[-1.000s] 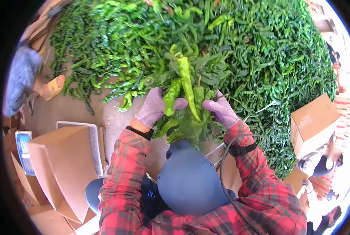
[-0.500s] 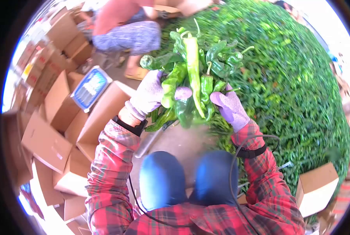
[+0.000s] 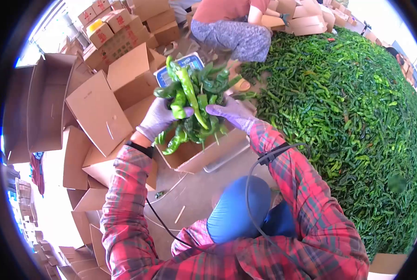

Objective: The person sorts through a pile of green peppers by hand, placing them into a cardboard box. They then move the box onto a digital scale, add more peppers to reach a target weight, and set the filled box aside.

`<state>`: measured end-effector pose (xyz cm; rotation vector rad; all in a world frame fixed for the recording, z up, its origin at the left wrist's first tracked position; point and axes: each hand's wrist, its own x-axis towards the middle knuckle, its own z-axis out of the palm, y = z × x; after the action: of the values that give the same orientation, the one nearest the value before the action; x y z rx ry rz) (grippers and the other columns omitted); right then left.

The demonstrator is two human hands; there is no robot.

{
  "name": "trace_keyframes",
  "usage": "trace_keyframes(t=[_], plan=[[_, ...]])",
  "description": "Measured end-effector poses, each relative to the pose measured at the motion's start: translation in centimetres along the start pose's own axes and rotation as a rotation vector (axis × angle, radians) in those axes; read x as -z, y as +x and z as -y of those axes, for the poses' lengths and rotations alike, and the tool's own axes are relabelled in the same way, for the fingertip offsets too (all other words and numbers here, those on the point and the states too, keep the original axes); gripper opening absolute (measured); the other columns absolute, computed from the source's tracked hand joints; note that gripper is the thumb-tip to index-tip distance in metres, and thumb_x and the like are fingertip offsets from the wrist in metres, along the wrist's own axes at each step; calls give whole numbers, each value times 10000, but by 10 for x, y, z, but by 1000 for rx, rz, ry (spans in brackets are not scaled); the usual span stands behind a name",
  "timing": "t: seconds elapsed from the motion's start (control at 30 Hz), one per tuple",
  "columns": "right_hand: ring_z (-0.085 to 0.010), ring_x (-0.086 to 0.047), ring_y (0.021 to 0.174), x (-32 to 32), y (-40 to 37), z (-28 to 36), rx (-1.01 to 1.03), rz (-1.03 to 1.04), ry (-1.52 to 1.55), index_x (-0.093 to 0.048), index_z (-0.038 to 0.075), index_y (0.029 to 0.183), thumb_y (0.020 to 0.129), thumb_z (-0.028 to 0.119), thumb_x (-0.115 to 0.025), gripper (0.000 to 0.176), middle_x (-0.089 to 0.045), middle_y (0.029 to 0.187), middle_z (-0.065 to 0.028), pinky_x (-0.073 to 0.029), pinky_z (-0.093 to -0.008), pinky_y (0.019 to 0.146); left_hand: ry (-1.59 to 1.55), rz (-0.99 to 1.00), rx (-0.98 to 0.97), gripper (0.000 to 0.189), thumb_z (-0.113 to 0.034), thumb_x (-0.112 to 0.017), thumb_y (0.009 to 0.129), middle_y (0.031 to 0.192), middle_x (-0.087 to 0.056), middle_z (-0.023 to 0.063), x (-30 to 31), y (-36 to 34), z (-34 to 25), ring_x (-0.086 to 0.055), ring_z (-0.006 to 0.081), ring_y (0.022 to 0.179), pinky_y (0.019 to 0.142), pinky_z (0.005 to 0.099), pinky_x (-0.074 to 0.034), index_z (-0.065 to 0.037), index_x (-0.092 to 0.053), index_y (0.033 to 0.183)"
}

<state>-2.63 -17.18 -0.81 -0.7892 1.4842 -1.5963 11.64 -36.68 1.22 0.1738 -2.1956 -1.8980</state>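
Both gloved hands clamp one bunch of green peppers (image 3: 192, 100) between them, held in the air just above the open cardboard box (image 3: 189, 157) that sits on the scale (image 3: 171, 74). The left hand (image 3: 159, 119) is wrapped round the left side of the bunch, fingers curled closed on it, thumb across a pepper. The right hand (image 3: 231, 114) presses in from the right with fingers stretched long and palm against the peppers, so it grips more by squeeze than by curl. Judgement: the load is loose and long, and a few peppers hang low at the bottom left, so it is best to hold even pressure from both sides, keep the bunch centred over the box opening, lower it close to the inside before easing the palms apart, and watch the dangling ones so none slide over the box wall onto the floor. Both forearms are raised and angled inward, elbows bent, wrists near level, plaid sleeves pushed to the wrist straps. The big pepper heap (image 3: 348, 116) lies to the right, well apart from the box. Another person (image 3: 231, 28) crouches beyond the scale, and empty cartons (image 3: 101, 112) are stacked to the left.
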Motion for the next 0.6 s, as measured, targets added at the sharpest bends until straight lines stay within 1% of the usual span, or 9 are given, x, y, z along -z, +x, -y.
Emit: trace_keyframes(t=[0.03,0.1,0.13,0.2,0.27,0.4,0.43,0.53,0.6], plan=[[-160,-565,1129,5,12,-37,104,81,109,-451,-9,1368,809,186,-800,687,-580,1273,-59,-453,-319,996,6,5,4,697,-275,-845,776,1215,-609,49,-4,-1,22,-568,155,1086,954,342,-471,-13,-503,1324],[-149,-546,1141,9,13,-56,19,161,150,-453,5,1377,824,214,-784,678,-569,1286,-57,-443,-314,1000,0,21,57,657,-250,-827,797,1211,-610,43,-16,1,65,-572,162,1085,960,342,-467,-20,-508,1324],[-143,-536,1147,10,11,-65,-22,197,173,-454,11,1382,831,229,-775,674,-564,1292,-56,-438,-311,1002,-43,-42,182,664,-227,-826,793,1218,-609,44,-20,-1,85,-566,166,1089,967,341,-460,-17,-504,1334],[-148,-542,1149,11,8,-71,46,113,203,-442,8,1393,821,187,-774,686,-562,1294,-59,-435,-307,1006,-322,0,154,666,-198,-831,779,1216,-608,44,-37,2,97,-567,156,1085,951,335,-468,-8,-504,1328],[-152,-544,1152,16,8,-72,83,75,179,-429,12,1408,815,177,-776,707,-563,1294,-61,-433,-312,1010,-248,-28,119,577,-147,-821,775,1125,-635,36,-42,6,96,-590,138,995,884,308,-490,5,-545,1259],[-155,-568,1126,31,13,-66,-87,152,-239,-545,32,1314,820,166,-770,559,-627,1237,-33,-449,-336,980,50,-111,155,403,-151,-811,773,961,-644,8,-46,4,92,-586,112,844,764,282,-504,6,-619,1091],[-172,-578,1119,30,13,-68,-42,180,-164,-587,45,1278,804,236,-787,549,-660,1196,-44,-439,-352,972,64,-129,151,394,-151,-814,767,944,-643,5,-45,4,104,-585,110,831,759,283,-503,6,-623,1074],[-243,-557,1182,37,18,-35,-87,179,-689,-535,27,1331,748,343,-827,725,-599,1293,-134,-420,-359,1014,109,-127,195,375,-134,-810,757,930,-645,11,-41,5,98,-580,97,827,750,276,-500,11,-629,1052],[-186,-584,1093,50,30,-53,42,-19,-693,-555,3,1280,764,275,-823,643,-640,1185,-104,-453,-332,966,-26,-105,172,394,-137,-810,754,933,-647,19,-41,3,88,-577,91,835,752,267,-498,17,-625,1066]])
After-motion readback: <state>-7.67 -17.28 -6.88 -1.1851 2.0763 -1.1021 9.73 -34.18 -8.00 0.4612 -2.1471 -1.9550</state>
